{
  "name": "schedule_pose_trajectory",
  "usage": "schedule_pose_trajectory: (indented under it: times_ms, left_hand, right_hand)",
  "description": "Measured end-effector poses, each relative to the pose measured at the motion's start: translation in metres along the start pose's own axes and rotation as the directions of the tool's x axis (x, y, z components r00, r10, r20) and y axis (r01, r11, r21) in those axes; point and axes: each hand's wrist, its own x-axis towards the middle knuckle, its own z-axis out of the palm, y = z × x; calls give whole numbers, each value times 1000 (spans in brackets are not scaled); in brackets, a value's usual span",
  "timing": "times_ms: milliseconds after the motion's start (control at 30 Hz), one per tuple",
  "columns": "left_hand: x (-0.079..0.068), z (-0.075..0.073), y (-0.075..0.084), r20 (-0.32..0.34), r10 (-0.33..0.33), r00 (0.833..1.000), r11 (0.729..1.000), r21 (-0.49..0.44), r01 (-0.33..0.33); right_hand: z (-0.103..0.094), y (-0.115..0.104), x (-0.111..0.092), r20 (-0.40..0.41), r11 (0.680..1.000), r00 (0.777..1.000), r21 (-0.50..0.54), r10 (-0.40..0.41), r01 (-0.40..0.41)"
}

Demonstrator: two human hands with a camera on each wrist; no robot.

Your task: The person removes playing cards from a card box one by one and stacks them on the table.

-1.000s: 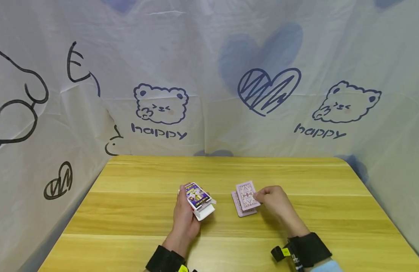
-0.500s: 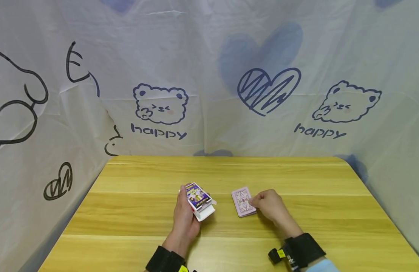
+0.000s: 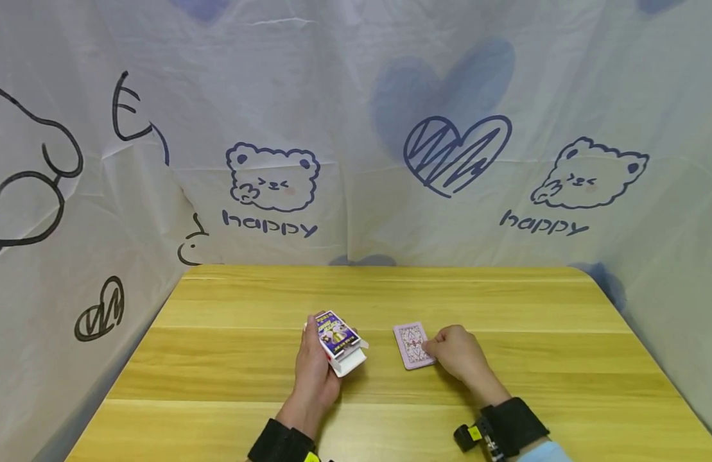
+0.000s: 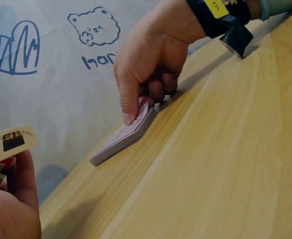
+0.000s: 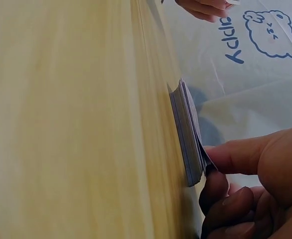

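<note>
In the head view my left hand (image 3: 312, 371) grips a playing card box (image 3: 336, 334), blue and purple on its face, with its white end flap (image 4: 10, 144) open toward me. To the right, a stack of playing cards (image 3: 410, 346) with pink patterned backs lies face down on the table. My right hand (image 3: 462, 355) is at the stack's right edge. Its thumb (image 5: 235, 156) and a curled finger pinch the raised corner of a top card, seen in the right wrist view. The rest of the stack (image 4: 123, 142) lies flat and fairly neat below.
The wooden table (image 3: 228, 372) spreads around both hands. Behind it and at the sides hangs a white cloth (image 3: 356, 96) with drawn bears and hearts. Each wrist wears a black strap (image 3: 514, 427) with a camera.
My right hand has come down and slightly left, bringing the raised cards onto the stack, which now lies more evenly. The left hand and box have stayed almost still.
</note>
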Motion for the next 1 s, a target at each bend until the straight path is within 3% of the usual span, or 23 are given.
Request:
schedule_pose_trajectory:
  times_ms: [633, 833, 1000]
  left_hand:
    - [0, 0, 2, 28, 1, 1000, 1000, -16, -1]
    - [0, 3, -1, 71, -15, 997, 1000, -23, 17]
    - [-3, 6, -4, 196, -37, 980, 999, -19, 42]
  right_hand:
    - [1, 3, 4, -29, 1000, 999, -17, -23, 22]
    - [-6, -9, -3, -106, 995, 993, 88, -47, 57]
    - [-7, -45, -25, -105, 949, 988, 284, -109, 135]
